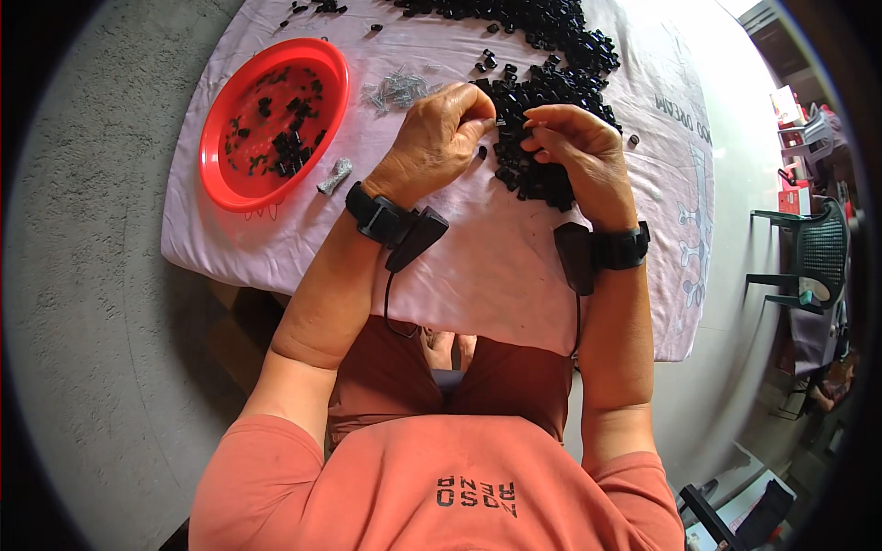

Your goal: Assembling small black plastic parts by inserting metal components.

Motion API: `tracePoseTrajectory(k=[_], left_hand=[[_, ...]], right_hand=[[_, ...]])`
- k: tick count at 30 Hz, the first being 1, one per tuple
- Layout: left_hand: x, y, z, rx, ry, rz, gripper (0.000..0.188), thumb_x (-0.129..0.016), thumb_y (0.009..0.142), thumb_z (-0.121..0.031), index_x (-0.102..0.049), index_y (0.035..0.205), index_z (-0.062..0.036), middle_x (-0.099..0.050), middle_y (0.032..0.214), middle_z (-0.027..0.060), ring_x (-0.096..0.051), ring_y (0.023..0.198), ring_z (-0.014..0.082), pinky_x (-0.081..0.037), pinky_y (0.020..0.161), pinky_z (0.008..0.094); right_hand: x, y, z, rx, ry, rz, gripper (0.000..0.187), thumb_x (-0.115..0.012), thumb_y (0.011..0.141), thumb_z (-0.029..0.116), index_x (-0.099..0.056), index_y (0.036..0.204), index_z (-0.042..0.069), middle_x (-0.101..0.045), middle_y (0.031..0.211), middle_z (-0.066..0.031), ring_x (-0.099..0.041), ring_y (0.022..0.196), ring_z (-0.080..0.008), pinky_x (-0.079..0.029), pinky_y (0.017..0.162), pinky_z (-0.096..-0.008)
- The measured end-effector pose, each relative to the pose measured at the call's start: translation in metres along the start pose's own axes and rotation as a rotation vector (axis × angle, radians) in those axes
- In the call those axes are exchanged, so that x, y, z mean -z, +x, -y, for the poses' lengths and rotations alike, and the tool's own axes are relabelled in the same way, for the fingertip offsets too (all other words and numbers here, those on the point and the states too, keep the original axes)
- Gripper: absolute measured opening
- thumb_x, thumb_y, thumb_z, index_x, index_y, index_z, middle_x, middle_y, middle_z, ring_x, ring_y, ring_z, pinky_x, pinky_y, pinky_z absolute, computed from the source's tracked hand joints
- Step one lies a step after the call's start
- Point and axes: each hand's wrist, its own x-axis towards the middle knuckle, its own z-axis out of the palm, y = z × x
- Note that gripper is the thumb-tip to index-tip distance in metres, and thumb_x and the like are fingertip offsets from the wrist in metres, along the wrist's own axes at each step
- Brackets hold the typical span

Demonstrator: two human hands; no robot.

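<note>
My left hand (439, 138) is closed in a pinch, thumb against forefinger. A tiny pale tip shows at its fingertips, too small to name. Opposite it, my right hand (581, 151) has its thumb and fingers drawn together; whatever they hold, if anything, is hidden. Both hands are over the near part of a heap of small black plastic pieces (542, 101), with a small gap between their fingertips. Beside my left hand lies a loose pile of thin, clear or silvery pins (401, 89).
At the left, a red plastic basin (213, 151) holds several black pieces. Near it lies a small crumpled silvery-white bundle (334, 176). A pink patterned cloth (478, 266) covers the table. Stray black pieces lie around the heap. A green chair (818, 253) stands off to the right.
</note>
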Motion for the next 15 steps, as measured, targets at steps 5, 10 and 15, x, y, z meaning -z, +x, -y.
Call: tracePoseTrajectory(k=[5, 10, 15], left_hand=[[0.0016, -0.0007, -0.0129, 0.047, -0.149, 0.093, 0.004, -0.059, 0.092, -0.001, -0.059, 0.095, -0.0004, -0.064, 0.082, 0.0091, -0.061, 0.075, 0.0154, -0.049, 0.071, 0.029], [-0.0027, -0.0013, -0.0097, -0.04, -0.132, 0.073, 0.005, -0.059, 0.091, 0.0, -0.059, 0.095, -0.0001, -0.064, 0.079, 0.01, -0.062, 0.073, 0.0165, -0.05, 0.07, 0.03], [-0.0031, -0.0019, -0.0103, -0.016, -0.119, 0.089, 0.005, -0.06, 0.09, 0.0, -0.059, 0.095, -0.0001, -0.064, 0.078, 0.0112, -0.062, 0.072, 0.0173, -0.05, 0.069, 0.0307]], right_hand=[[-0.0019, -0.0009, -0.0014, -0.014, 0.022, 0.017, 0.016, -0.061, 0.095, 0.003, -0.067, 0.11, -0.001, -0.07, 0.095, -0.0062, -0.071, 0.085, -0.0138, -0.056, 0.074, -0.0228], [-0.003, -0.0003, -0.0022, -0.002, 0.04, 0.042, 0.016, -0.06, 0.095, 0.001, -0.066, 0.11, -0.003, -0.069, 0.097, -0.0081, -0.071, 0.086, -0.0151, -0.057, 0.075, -0.0237], [-0.0037, -0.001, -0.0023, -0.016, 0.043, 0.057, 0.017, -0.061, 0.094, 0.0, -0.065, 0.11, -0.003, -0.069, 0.099, -0.0084, -0.071, 0.086, -0.0155, -0.058, 0.076, -0.0236]])
